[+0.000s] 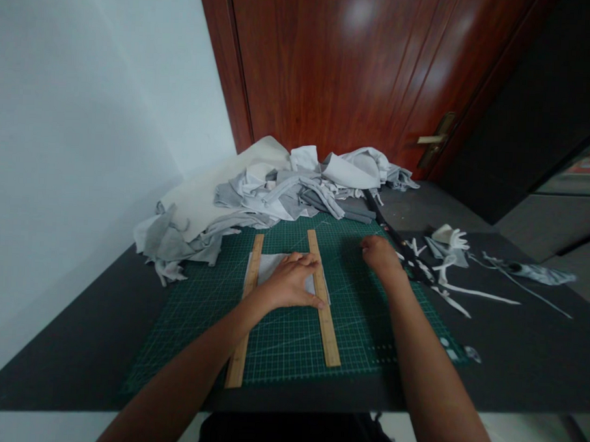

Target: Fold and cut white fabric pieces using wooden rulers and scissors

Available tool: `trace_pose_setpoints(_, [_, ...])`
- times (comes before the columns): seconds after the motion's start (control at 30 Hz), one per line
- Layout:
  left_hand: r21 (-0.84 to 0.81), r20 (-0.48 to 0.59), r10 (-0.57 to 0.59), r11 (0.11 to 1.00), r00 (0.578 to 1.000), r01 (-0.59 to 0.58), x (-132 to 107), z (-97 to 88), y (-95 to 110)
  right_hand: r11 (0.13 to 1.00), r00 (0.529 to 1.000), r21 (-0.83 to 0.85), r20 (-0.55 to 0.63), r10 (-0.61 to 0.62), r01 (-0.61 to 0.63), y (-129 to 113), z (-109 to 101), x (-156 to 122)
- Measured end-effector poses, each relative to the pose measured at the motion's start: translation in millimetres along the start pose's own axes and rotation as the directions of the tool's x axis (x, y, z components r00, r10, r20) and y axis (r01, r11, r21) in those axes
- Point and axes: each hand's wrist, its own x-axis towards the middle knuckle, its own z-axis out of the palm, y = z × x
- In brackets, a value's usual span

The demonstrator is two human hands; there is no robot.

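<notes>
My left hand (292,283) lies spread over a small piece of grey cloth (271,264). Its fingertips and thumb press on a wooden ruler (330,336) along the cloth's right edge. A second wooden ruler (239,358) lies across the cloth's left side, with my left forearm passing over it. Both rulers and the cloth rest on a green cutting mat (284,351). My right hand (381,256) is closed above the mat's right part, apart from the cloth. Whatever its fingers may hold is hidden.
A heap of grey and white fabric (286,191) lies along the back against a wooden door (331,73). Cloth strips (452,299) and a white glove-like piece (458,238) sit to the right on the dark table (524,355). A white wall (99,108) borders the left.
</notes>
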Motion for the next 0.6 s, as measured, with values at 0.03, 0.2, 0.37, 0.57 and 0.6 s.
trace_pose_setpoints(0.03, [0.0,0.0,0.001,1.0,1.0,-0.001,-0.1,-0.1,0.3,1.0,1.0,0.024,0.005,-0.006,0.006,-0.7,-0.3,1.0])
trace_pose_setpoints(0.2, [-0.003,0.002,0.002,1.0,1.0,-0.002,-0.3,-1.7,2.6,0.962,0.973,0.201,0.106,-0.207,0.183,-23.2,-7.3,-4.8])
trace_pose_setpoints(0.37, [-0.016,-0.006,-0.006,1.0,1.0,0.006,0.8,-4.8,6.3,0.553,0.566,0.79,0.337,-0.752,0.265,-52.3,-12.1,-22.5])
trace_pose_setpoints(0.57, [-0.007,-0.012,0.0,1.0,1.0,0.0,1.2,-4.7,6.8,0.697,0.372,0.712,0.626,-0.685,0.086,-56.2,-6.7,-32.2])
trace_pose_setpoints(0.6, [-0.007,-0.01,-0.001,1.0,1.0,0.001,1.0,-4.6,6.8,0.735,0.366,0.672,0.663,-0.653,0.093,-56.8,-6.5,-33.4])
